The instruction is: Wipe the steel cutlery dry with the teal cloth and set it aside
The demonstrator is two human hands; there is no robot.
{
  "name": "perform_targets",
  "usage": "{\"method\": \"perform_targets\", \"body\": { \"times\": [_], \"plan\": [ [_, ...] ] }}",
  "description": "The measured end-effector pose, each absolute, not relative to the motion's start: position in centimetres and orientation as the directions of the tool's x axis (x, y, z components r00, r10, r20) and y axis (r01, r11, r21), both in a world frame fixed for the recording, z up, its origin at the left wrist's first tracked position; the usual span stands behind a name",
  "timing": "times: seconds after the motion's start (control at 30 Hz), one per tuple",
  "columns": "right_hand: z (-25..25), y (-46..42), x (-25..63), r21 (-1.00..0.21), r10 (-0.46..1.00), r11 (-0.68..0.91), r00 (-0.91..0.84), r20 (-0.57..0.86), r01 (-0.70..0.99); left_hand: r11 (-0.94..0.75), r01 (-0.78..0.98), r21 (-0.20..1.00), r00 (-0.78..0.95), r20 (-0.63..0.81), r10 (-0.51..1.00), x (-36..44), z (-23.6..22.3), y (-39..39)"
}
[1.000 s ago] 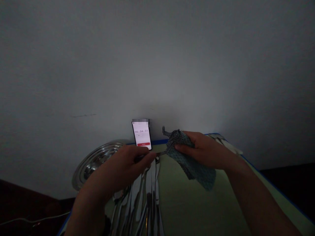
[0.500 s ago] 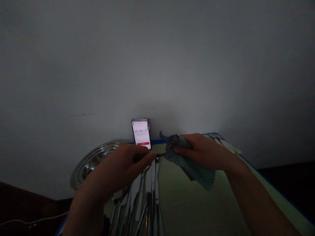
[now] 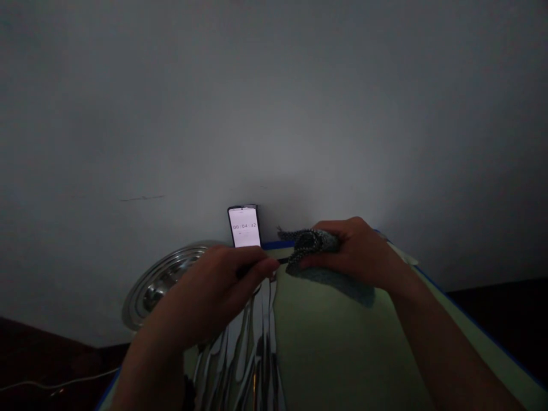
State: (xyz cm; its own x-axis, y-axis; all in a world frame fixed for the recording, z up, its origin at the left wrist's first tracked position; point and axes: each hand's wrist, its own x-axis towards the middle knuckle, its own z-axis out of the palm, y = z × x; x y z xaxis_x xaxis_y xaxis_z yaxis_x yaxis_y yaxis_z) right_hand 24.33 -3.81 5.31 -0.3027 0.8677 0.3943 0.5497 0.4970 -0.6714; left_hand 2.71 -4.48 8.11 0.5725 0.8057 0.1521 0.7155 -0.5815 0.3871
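My left hand (image 3: 229,279) pinches one end of a thin metal piece of cutlery (image 3: 283,260) between thumb and fingers. My right hand (image 3: 357,254) grips a grey-green checked cloth (image 3: 334,279) wrapped around the other end, so the cutlery's kind stays hidden. Both hands are raised above the table, a small gap between them. Below and partly behind my left hand, several knives and other cutlery (image 3: 242,354) lie side by side on the pale green tabletop (image 3: 329,348).
A shiny round metal bowl (image 3: 139,279) stands at the back left. A phone (image 3: 245,225) showing a running timer leans against the grey wall (image 3: 274,114). Pale, partly hidden items (image 3: 405,255) lie beyond my right wrist. A white cable (image 3: 64,381) runs at lower left.
My right hand has shifted slightly upward with the cloth, and the cloth's hanging corner has lifted. My left hand keeps its pinch and covers more of the phone's lower screen.
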Motion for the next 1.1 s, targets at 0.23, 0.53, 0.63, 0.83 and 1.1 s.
{"method": "perform_targets", "body": {
  "times": [0.23,0.53,0.63,0.83,1.1],
  "plan": [
    [4.9,-4.4,22.1,-0.858,0.860,0.510,-0.012,0.510,0.057,-0.474,0.741,0.476,0.417,0.228,0.880,0.6,8.5,-5.1],
    [2.9,-3.5,18.7,-0.899,0.920,0.308,0.337,0.198,-0.312,-0.486,0.803,0.345,0.353,0.382,0.854,3.9,8.4,-5.3],
    [2.4,-3.2,18.4,-0.899,0.917,0.292,0.364,0.165,-0.327,-0.483,0.819,0.310,0.359,0.380,0.853,4.5,8.2,-5.3],
    [2.9,-2.6,21.3,-0.961,0.960,0.277,0.054,0.276,-0.010,-0.437,0.818,0.373,0.357,0.267,0.895,2.0,8.0,-4.0],
    [5.0,-3.9,25.2,-0.646,0.793,0.548,-0.575,0.200,0.531,-0.512,0.753,0.412,0.550,0.033,0.835,0.7,7.5,-3.5]
  ]
}}
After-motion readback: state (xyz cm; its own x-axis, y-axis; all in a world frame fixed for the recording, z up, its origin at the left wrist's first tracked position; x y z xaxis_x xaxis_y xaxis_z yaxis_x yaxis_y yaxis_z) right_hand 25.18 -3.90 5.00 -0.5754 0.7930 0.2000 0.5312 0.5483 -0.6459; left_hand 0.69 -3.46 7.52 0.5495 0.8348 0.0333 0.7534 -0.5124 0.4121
